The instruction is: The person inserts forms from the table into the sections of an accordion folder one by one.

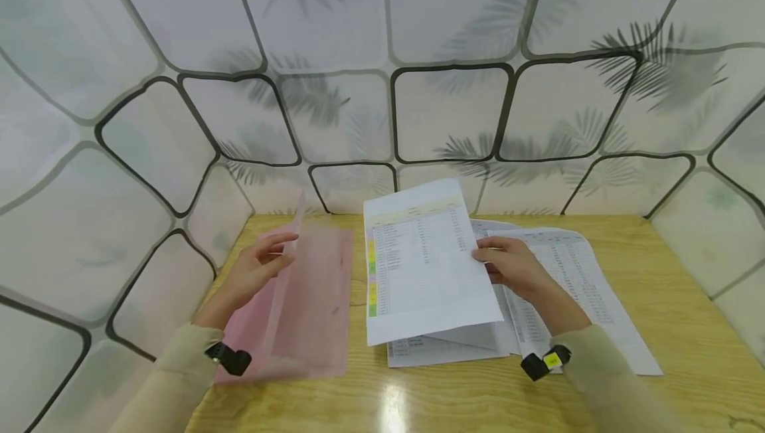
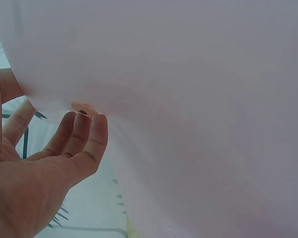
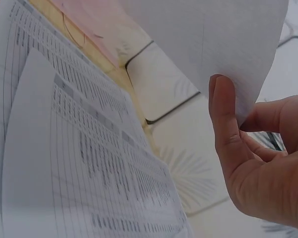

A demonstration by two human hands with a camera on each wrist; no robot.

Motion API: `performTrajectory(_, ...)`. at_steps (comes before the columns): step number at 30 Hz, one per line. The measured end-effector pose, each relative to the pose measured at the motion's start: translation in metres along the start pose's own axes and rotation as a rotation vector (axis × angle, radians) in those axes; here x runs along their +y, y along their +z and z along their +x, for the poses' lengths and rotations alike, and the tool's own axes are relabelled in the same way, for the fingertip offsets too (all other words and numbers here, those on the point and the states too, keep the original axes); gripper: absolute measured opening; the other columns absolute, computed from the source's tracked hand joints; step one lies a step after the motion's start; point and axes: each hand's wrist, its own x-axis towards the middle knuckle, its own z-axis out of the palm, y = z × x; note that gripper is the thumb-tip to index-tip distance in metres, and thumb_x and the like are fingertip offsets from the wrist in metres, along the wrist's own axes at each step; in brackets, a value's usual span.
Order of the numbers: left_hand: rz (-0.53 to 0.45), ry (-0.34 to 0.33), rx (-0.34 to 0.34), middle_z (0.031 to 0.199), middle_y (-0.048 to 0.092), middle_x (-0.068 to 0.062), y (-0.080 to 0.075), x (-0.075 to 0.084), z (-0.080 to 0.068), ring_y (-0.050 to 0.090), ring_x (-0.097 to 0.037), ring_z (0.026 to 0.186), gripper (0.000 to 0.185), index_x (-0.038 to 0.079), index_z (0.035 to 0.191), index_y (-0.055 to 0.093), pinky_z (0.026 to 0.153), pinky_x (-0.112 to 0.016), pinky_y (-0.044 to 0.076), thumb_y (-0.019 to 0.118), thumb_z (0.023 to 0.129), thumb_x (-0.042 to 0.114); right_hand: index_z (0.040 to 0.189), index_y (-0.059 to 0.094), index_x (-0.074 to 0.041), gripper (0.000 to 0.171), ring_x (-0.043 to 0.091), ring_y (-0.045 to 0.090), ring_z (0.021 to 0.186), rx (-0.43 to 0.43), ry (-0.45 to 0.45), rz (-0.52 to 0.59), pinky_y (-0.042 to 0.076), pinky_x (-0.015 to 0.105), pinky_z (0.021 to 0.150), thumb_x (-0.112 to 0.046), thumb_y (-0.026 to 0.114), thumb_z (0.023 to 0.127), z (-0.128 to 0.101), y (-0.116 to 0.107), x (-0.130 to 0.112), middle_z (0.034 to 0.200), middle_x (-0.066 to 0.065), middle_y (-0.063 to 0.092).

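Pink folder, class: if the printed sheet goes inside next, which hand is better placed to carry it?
Probably the right hand: it grips the printed sheet above the other papers. The left hand holds the pink folder by its raised cover, so seems occupied.

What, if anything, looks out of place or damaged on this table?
The printed sheets lying below the right hand are fanned askew, edges not squared into one stack. I see no spill or tear.
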Motion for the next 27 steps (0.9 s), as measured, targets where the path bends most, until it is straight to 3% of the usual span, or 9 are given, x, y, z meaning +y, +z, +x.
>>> performTrajectory(11,-0.020,0.003,-0.009,0.147,0.058,-0.027,0.001,-0.002,0.001,0.065,-0.041,0.119,0.045,0.003,0.147,0.059,0.083,-0.032,0.054,0.066,0.103,0.013,0.149,0.047,0.010,0.052,0.010,0.073,0.085,-0.036,-0.018,0.061,0.060,0.027,0.074,-0.016,0.061,0.105,0.013,0.039,-0.005,0.121,0.015,0.071)
performTrajectory(18,0.007,-0.016,-0.009,0.150,0.056,-0.026,0.002,0.000,0.001,0.065,-0.043,0.120,0.046,0.005,0.147,0.058,0.084,-0.033,0.053,0.066,0.104,0.015,0.146,0.049,0.011,0.049,0.010,0.073,0.083,-0.059,-0.012,0.119,0.060,0.025,0.072,-0.012,0.061,0.104,0.019,0.059,-0.008,0.115,0.013,0.072)
performTrajectory(27,0.004,-0.029,-0.014,0.152,0.054,-0.026,0.003,0.001,0.001,0.064,-0.044,0.121,0.046,0.005,0.149,0.057,0.086,-0.035,0.052,0.065,0.104,0.014,0.144,0.053,0.012,0.047,0.011,0.073,0.081,-0.051,-0.016,0.127,0.060,0.025,0.070,-0.010,0.061,0.103,0.028,0.081,-0.015,0.123,0.023,0.071)
